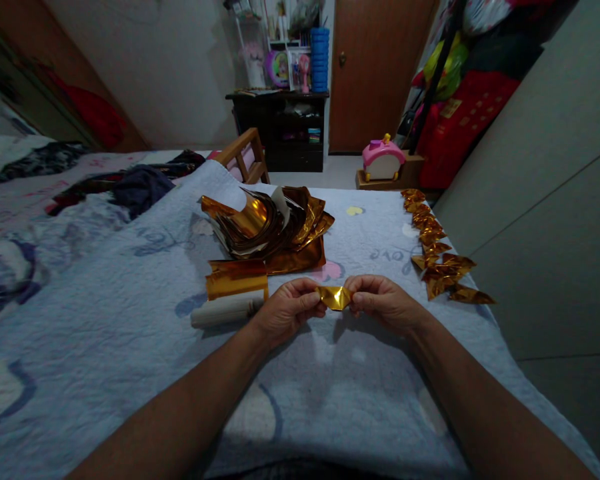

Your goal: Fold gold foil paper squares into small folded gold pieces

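Both hands pinched tight — left hand (286,308) and right hand (380,301) each clamp an end of the folded gold paper (334,297) — crinkled, shiny, boat-shaped.

Your view is dim and underexposed; the brightest light sits at the far shelf (285,47) beside the door (375,73). The stack of gold foil sheets (267,230) throws hard glare, and the folded gold foil piece (334,297) glints. The near foreground falls into deep shade. Wide-angle bending stretches the edges, and the bedspread (55,280) goes murky at the left.
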`<state>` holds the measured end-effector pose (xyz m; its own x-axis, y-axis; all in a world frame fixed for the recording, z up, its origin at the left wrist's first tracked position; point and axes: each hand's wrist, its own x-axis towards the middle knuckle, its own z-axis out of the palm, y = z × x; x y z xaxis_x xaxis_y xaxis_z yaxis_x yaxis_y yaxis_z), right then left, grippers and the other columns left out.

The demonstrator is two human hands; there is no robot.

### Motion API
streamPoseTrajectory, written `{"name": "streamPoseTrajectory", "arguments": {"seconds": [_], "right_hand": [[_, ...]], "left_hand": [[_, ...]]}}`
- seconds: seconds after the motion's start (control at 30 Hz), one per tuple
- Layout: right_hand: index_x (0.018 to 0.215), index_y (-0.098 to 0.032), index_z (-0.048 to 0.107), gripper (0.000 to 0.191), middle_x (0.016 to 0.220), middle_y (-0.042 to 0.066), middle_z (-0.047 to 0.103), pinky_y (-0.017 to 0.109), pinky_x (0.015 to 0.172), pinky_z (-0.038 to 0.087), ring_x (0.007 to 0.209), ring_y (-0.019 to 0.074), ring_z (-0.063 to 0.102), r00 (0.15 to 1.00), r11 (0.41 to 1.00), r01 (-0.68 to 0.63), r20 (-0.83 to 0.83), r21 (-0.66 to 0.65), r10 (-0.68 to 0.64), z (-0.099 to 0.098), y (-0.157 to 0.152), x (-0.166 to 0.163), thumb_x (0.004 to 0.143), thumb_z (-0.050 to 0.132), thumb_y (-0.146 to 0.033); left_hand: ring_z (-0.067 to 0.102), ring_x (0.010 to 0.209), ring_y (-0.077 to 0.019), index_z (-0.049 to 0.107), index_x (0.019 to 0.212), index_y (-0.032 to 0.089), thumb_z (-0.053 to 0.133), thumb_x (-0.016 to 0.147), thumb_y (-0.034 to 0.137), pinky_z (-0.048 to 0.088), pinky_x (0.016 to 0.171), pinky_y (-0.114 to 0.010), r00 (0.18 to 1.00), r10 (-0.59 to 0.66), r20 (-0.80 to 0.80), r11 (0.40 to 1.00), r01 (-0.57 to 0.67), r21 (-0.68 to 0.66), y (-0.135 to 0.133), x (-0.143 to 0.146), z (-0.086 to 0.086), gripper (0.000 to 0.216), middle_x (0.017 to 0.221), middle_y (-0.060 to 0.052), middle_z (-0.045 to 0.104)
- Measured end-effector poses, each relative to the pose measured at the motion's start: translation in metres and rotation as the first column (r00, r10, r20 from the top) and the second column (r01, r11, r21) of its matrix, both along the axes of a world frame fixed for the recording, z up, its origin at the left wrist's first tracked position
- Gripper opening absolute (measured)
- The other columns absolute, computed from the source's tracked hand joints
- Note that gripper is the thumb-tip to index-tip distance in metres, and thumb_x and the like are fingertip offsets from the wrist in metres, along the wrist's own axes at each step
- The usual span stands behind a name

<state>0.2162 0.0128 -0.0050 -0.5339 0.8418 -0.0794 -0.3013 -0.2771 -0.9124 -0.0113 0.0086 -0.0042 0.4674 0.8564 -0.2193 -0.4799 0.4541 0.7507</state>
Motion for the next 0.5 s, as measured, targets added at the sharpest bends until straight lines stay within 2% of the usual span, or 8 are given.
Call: {"name": "streamPoseTrajectory", "arguments": {"seconds": [0.27, 0.5], "right_hand": [[0.081, -0.018, 0.073, 0.025, 0.08, 0.001, 0.067, 0.024, 0.061, 0.045, 0.066, 0.0108, 0.056, 1.0, 0.998, -0.006, -0.021, 0.059, 0.007, -0.0056, -0.0004, -0.0038, 0.075, 0.086, -0.039], [0.08, -0.019, 0.073, 0.022, 0.079, 0.0, 0.066, 0.025, 0.061, 0.045, 0.067, 0.0117, 0.055, 1.0, 0.997, 0.024, -0.004, 0.076, -0.023, -0.0009, -0.0009, -0.0049, 0.076, 0.085, -0.037]], "left_hand": [[0.068, 0.063, -0.0112, 0.072, 0.081, 0.014, 0.096, 0.059, 0.027, 0.055, 0.06, -0.018, 1.0, -0.021, 0.011, 1.0, 0.021, -0.014, -0.0014, 0.0023, -0.0014, 0.035, 0.073, -0.002, 0.074], [0.064, 0.06, -0.0093, 0.072, 0.078, 0.014, 0.096, 0.059, 0.026, 0.052, 0.059, -0.018, 1.0, -0.007, -0.007, 1.0, 0.007, 0.014, -0.0011, 0.0028, 0.0018, 0.033, 0.072, -0.001, 0.072]]}}
